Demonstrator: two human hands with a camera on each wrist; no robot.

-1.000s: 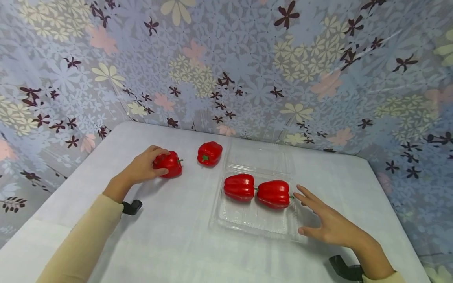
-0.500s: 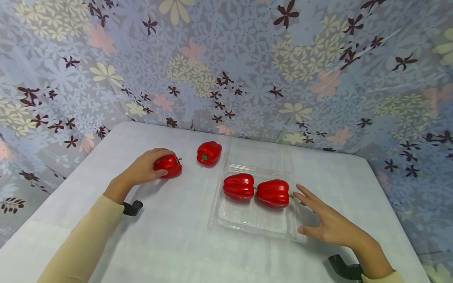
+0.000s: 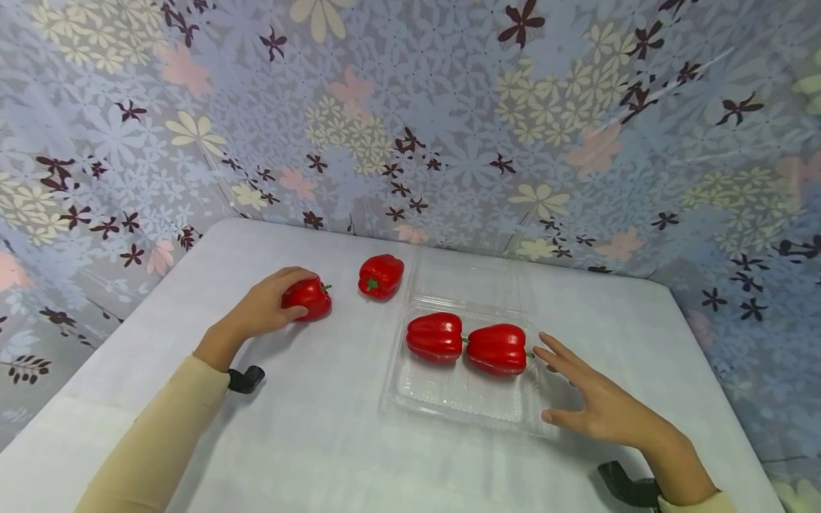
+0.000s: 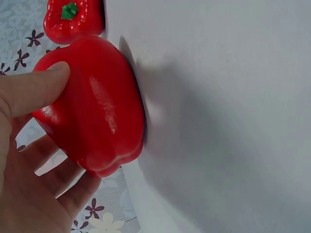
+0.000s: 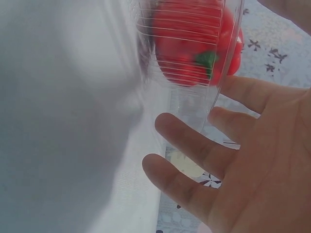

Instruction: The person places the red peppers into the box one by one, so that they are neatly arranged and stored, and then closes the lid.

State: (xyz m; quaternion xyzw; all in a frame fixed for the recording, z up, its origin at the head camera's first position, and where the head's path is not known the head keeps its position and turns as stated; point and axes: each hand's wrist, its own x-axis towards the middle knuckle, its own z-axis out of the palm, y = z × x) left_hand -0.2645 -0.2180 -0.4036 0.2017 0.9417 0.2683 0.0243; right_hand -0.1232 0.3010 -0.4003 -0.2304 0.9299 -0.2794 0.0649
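My left hand (image 3: 272, 299) grips a red bell pepper (image 3: 311, 299) on the left part of the table; in the left wrist view the thumb lies across the pepper (image 4: 97, 107) and the fingers curve beneath it. My right hand (image 3: 596, 399) is held with its fingers spread at the right side of a clear plastic clamshell box (image 3: 449, 413). Two red bell peppers lie end to end in the box, a left one (image 3: 434, 338) and a right one (image 3: 497, 350). Through the ribbed wall in the right wrist view, the nearer pepper's green stem (image 5: 206, 59) shows close to my fingers.
Another red bell pepper (image 3: 381, 277) lies at the back, between my left hand and the box, stem toward me. The box's lid (image 3: 471, 281) is folded back toward the rear edge. A flowered cloth (image 3: 410, 128) rises behind the white-covered table (image 3: 308, 427).
Over the last second my left fingers have settled a little further over the pepper, which stays in place. My right hand and the box hold still.
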